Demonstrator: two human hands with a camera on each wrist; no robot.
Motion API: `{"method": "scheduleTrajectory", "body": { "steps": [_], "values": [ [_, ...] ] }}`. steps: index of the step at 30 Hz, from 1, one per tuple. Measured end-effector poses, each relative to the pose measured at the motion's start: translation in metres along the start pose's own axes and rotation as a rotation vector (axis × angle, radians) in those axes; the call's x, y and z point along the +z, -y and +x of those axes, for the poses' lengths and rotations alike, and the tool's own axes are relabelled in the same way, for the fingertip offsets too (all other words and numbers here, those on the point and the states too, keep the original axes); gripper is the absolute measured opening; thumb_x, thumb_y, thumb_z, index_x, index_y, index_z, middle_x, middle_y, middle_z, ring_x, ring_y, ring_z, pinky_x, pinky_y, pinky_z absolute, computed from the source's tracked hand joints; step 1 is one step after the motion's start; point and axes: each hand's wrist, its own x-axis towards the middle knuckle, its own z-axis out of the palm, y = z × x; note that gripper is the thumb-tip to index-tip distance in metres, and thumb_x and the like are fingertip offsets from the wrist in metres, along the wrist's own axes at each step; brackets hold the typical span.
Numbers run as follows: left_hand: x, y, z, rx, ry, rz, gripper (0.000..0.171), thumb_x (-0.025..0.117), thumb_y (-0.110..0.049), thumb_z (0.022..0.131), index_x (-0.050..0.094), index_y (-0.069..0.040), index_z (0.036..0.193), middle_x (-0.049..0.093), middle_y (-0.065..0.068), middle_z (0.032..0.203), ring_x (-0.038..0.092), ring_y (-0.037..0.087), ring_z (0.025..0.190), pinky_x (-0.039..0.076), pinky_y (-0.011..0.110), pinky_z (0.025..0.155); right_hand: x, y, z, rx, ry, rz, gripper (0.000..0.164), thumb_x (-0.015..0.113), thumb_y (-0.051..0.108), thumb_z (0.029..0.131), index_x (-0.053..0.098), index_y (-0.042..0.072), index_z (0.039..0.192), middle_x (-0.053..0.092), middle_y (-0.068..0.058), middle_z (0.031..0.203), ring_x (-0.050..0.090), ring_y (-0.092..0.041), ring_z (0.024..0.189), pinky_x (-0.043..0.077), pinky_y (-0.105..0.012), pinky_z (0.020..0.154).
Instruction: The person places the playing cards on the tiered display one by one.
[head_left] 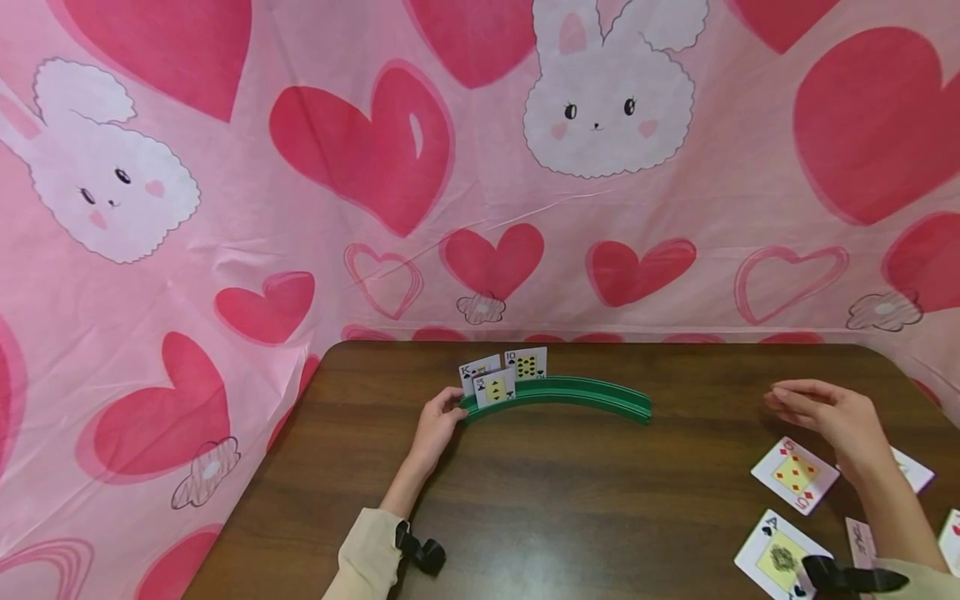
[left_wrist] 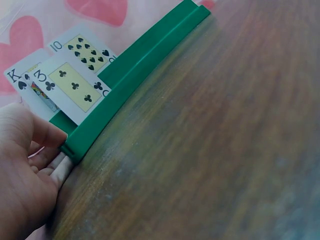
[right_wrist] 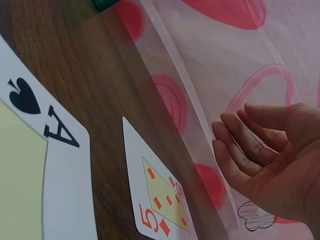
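Note:
A curved green card holder (head_left: 585, 395) stands on the table. My left hand (head_left: 435, 427) grips its left end between thumb and fingers. Three cards stand upright in the holder near that hand: a three of clubs (left_wrist: 74, 86) in front, a king of spades (left_wrist: 22, 77) and a ten of spades (left_wrist: 90, 52) behind it. Over the table's right side hovers my right hand (head_left: 840, 421), its fingers loosely bent with nothing held. Closest to it lies a five of diamonds (head_left: 795, 475), face up; an ace of spades (right_wrist: 65, 165) lies nearer to me.
My right forearm partly covers another card (head_left: 913, 468) and a small pink card-like item (head_left: 860, 542). A card with a red mark (head_left: 951, 537) is cut off at the right edge. Behind the wooden table (head_left: 600, 492) hangs a pink heart-and-rabbit cloth (head_left: 480, 192).

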Motion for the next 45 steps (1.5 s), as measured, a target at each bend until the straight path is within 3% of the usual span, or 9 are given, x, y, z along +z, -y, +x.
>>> {"method": "scheduleTrajectory", "body": {
  "steps": [31, 45],
  "values": [
    [-0.001, 0.0037, 0.003, -0.016, 0.01, 0.005, 0.029, 0.056, 0.001, 0.096, 0.067, 0.004, 0.122, 0.064, 0.021, 0.127, 0.057, 0.029, 0.108, 0.045, 0.036, 0.09, -0.0012, -0.0032, -0.0013, -0.027, 0.018, 0.064, 0.025, 0.06, 0.001, 0.102, 0.081, 0.013, 0.094, 0.078, 0.003, 0.086, 0.075, -0.008, 0.078, 0.057, -0.021, 0.067],
    [-0.0008, 0.0018, 0.0007, -0.003, 0.01, -0.007, 0.028, 0.057, 0.001, 0.095, 0.067, 0.006, 0.122, 0.064, 0.021, 0.126, 0.058, 0.027, 0.106, 0.045, 0.033, 0.087, 0.0032, -0.0031, -0.0005, -0.01, 0.029, 0.107, 0.034, 0.054, -0.002, 0.104, 0.081, 0.014, 0.093, 0.078, 0.002, 0.085, 0.075, -0.009, 0.077, 0.057, -0.022, 0.068]
  ]
}}
